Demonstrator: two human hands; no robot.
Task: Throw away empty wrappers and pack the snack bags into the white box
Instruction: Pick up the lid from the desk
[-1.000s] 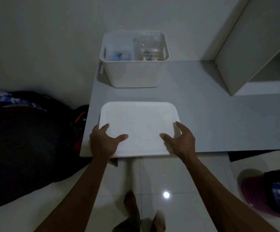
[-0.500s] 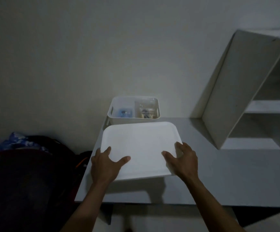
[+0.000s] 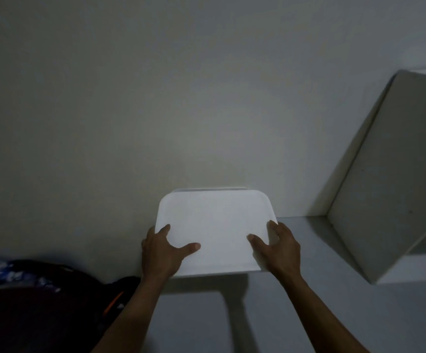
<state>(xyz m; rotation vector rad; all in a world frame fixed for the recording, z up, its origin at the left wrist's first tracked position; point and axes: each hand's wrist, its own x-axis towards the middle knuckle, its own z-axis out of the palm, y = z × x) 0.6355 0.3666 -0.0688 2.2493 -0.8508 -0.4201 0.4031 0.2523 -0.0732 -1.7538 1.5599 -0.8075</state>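
- The left hand (image 3: pixel 159 253) and right hand (image 3: pixel 278 248) each grip a side of the white lid (image 3: pixel 215 225).
- The box itself is hidden beneath; packing appears finished, closing remains.

- white lid (image 3: pixel 214 225): flat rectangular plastic panel, rounded corners, plain top; held up off the grey counter (image 3: pixel 334 314), near edge raised, shadow below it
- white box (image 3: pixel 213 189): almost fully hidden behind the lid, only a thin strip of far rim shows above the lid's far edge, against the wall; contents can't be seen
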